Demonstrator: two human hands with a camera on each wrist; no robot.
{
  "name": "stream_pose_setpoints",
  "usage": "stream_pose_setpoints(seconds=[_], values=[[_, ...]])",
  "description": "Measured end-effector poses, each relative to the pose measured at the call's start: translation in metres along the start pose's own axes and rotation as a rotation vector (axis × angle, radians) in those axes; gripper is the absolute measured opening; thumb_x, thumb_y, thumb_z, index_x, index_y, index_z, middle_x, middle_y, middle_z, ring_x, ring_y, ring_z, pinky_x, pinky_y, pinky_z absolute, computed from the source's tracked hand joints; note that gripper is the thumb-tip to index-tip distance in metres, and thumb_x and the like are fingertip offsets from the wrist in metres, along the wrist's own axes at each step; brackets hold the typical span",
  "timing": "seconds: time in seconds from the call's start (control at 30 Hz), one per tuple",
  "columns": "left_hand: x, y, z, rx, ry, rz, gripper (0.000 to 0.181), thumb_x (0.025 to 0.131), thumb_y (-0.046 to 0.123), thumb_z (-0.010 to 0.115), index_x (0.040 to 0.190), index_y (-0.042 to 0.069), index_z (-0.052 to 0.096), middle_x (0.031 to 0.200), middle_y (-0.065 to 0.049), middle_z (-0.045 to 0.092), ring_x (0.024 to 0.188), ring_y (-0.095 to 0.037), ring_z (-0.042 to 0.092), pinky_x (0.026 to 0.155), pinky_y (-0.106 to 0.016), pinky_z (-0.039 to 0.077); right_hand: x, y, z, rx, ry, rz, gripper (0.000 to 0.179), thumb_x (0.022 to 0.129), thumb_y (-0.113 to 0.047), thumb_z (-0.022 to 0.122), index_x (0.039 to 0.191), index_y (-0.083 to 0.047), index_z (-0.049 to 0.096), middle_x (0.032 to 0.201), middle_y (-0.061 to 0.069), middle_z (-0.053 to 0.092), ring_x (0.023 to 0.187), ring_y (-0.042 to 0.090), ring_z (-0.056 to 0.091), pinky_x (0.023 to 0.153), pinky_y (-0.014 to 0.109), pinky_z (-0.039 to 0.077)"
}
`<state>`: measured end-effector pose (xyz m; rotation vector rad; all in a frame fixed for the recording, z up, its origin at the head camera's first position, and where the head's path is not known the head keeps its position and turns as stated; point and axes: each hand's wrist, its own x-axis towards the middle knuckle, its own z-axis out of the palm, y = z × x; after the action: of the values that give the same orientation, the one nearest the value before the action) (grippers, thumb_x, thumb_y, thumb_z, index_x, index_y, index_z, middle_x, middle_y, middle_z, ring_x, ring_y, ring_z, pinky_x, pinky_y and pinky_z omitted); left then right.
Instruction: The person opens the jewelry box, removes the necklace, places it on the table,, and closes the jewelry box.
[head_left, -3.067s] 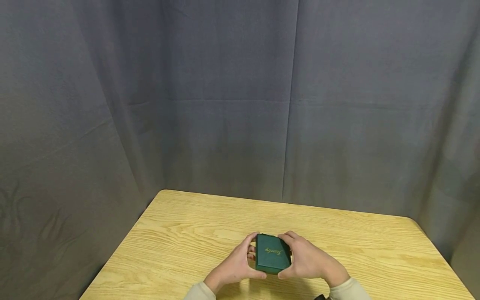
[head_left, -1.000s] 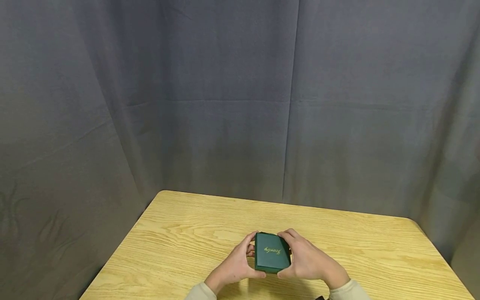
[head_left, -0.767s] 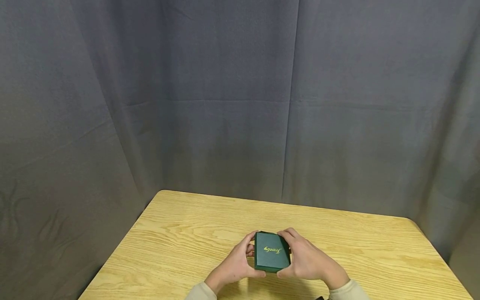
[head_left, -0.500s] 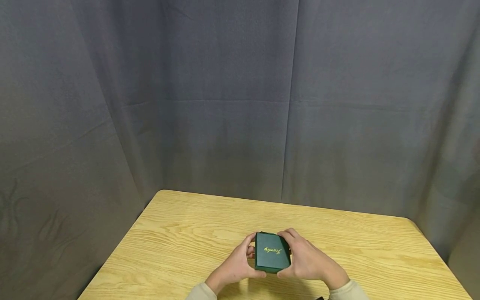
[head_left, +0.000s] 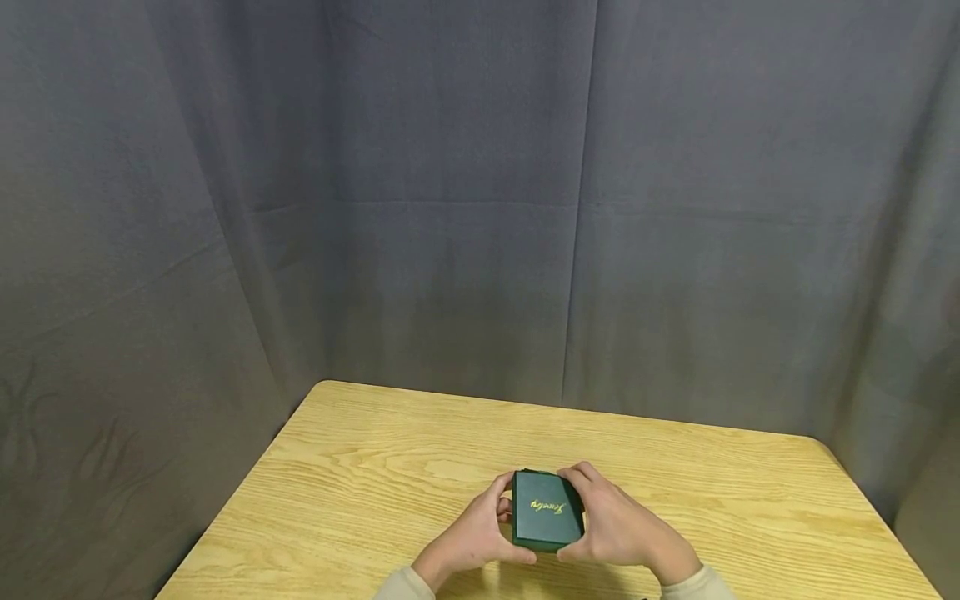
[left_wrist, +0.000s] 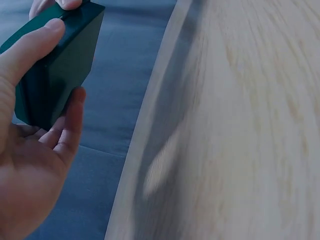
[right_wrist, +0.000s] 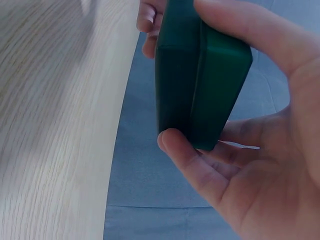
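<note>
A dark green jewelry box [head_left: 548, 523] with gold "Jewelry" lettering on its lid is held between both hands above the table, its lid closed. In the head view the lettering appears upside down. My left hand [head_left: 474, 532] grips the box's left side, thumb along the near edge and fingers at the far side. On the right side, my right hand [head_left: 617, 525] grips it the same way. The right wrist view shows the seam between lid and base on the box [right_wrist: 200, 75], with fingers under one edge. In the left wrist view the thumb presses the box [left_wrist: 70, 65] near that seam.
A light wood-grain table [head_left: 405, 450] with rounded far corners lies below the hands. Grey curtains [head_left: 450, 250] hang behind it and along both sides. Both wrists emerge from beige sleeves [head_left: 405, 585].
Both hands keep their grip on the jewelry box. Over the last half second the box and hands have shifted slightly down and to the right in the head view.
</note>
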<state>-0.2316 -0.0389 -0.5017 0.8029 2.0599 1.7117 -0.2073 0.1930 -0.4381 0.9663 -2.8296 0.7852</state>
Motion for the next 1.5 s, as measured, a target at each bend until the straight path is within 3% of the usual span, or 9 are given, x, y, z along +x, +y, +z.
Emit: stream_pose_setpoints(seconds=[0.2, 0.67, 0.87, 1.27, 1.5], values=[[0.0001, 0.0017, -0.0005, -0.014, -0.003, 0.007, 0.092, 0.072, 0.006, 0.082, 0.145, 0.007, 0.026, 0.112, 0.002, 0.062, 0.095, -0.013, 0.06, 0.087, -0.027, 0.045, -0.0004, 0.0024, 0.0004, 0.032, -0.018, 0.012, 0.084, 0.064, -0.041, 0.085, 0.126, 0.002, 0.049, 0.111, 0.001, 0.047, 0.09, 0.009, 0.053, 0.075, 0.028, 0.05], [0.0031, 0.0007, 0.0031, 0.004, 0.024, 0.019, 0.092, 0.073, 0.013, 0.083, 0.145, 0.009, 0.025, 0.122, 0.001, 0.056, 0.097, -0.012, 0.058, 0.086, -0.027, 0.045, -0.0014, 0.0043, 0.0024, 0.045, 0.012, 0.01, 0.083, 0.062, -0.032, 0.087, 0.128, 0.0, 0.048, 0.115, -0.001, 0.047, 0.094, 0.01, 0.054, 0.077, 0.026, 0.051], [0.0014, 0.0001, 0.0009, 0.077, 0.037, -0.004, 0.096, 0.071, 0.02, 0.085, 0.146, 0.012, 0.025, 0.125, 0.004, 0.048, 0.096, -0.011, 0.053, 0.082, -0.028, 0.045, -0.0005, 0.0049, 0.0025, 0.051, 0.01, -0.006, 0.082, 0.062, -0.034, 0.087, 0.126, 0.001, 0.049, 0.113, -0.001, 0.047, 0.094, 0.01, 0.054, 0.078, 0.026, 0.05], [0.001, 0.0008, 0.0012, 0.104, 0.043, 0.012, 0.093, 0.074, 0.018, 0.083, 0.146, 0.011, 0.024, 0.117, 0.001, 0.047, 0.095, -0.013, 0.049, 0.08, -0.028, 0.044, 0.0004, 0.0063, 0.0025, 0.089, -0.007, 0.005, 0.082, 0.064, -0.039, 0.085, 0.125, 0.002, 0.049, 0.112, 0.0, 0.047, 0.094, 0.01, 0.054, 0.078, 0.026, 0.05], [0.0022, 0.002, 0.0, 0.108, 0.036, -0.016, 0.1, 0.073, 0.018, 0.083, 0.149, 0.008, 0.019, 0.117, 0.0, 0.048, 0.092, -0.013, 0.05, 0.079, -0.028, 0.044, 0.0006, 0.0072, 0.0034, 0.105, -0.008, 0.008, 0.081, 0.065, -0.037, 0.085, 0.126, 0.001, 0.049, 0.114, 0.0, 0.047, 0.096, 0.011, 0.054, 0.077, 0.026, 0.051]])
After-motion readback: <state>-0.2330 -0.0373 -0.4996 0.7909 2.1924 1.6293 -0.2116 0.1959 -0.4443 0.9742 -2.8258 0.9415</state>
